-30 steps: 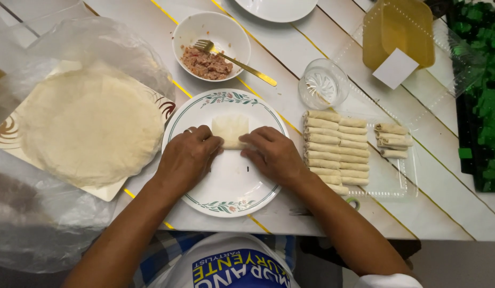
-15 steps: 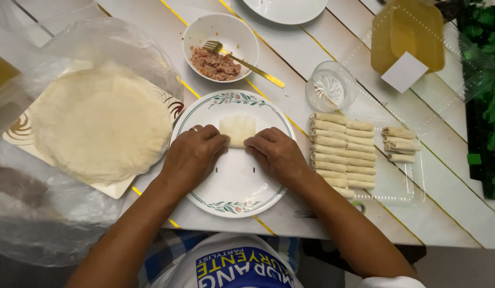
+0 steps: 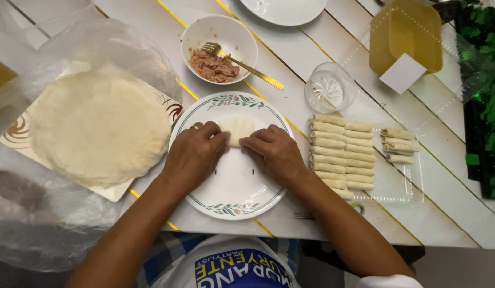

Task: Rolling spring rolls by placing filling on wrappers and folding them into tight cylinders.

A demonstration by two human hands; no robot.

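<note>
While the pale wrapper roll (image 3: 237, 129) lay crosswise on the floral plate (image 3: 234, 200), just beyond the knuckles, left hand (image 3: 194, 154) and right hand (image 3: 272, 153) pressed curled fingers onto its two ends, equally near.

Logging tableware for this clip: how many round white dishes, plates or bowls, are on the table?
3. A floral-rimmed plate lies under both hands, a bowl of filling with a fork sits behind it, and a plain plate is cut off at the top edge. More may lie outside the view.

Bare plate (image 3: 234, 184) below; bowl (image 3: 231, 34) and glass (image 3: 329, 88) block beyond.
</note>
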